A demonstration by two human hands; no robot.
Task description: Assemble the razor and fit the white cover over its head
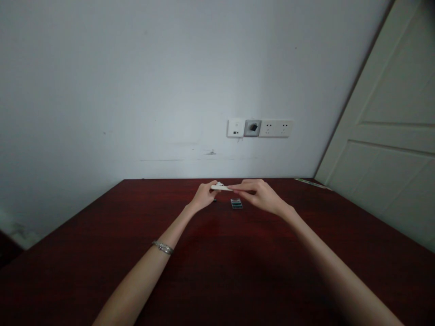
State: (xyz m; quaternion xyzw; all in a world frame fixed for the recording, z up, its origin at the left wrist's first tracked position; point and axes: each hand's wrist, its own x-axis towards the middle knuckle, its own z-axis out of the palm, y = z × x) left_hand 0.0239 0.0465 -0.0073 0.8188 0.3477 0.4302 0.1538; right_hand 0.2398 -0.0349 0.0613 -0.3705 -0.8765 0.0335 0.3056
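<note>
Between my two hands, above the far part of the dark red table [217, 276], is a small flat white object [220, 187] whose kind I cannot make out. My left hand [203, 196] grips its left end, with the thumb below. From the other side, my right hand [260, 194] pinches its right end between fingers and thumb. Just below it on the table lies a small clear case [236, 203] with something dark inside. A tiny dark item [215, 200] shows beside my left fingers, partly hidden.
A thin patterned strip [312, 183] lies at the table's far right edge. Behind the table rises a pale wall with sockets [276, 128] and a grey outlet with a dark plug [253, 128]. A light panelled door [390, 136] stands at the right.
</note>
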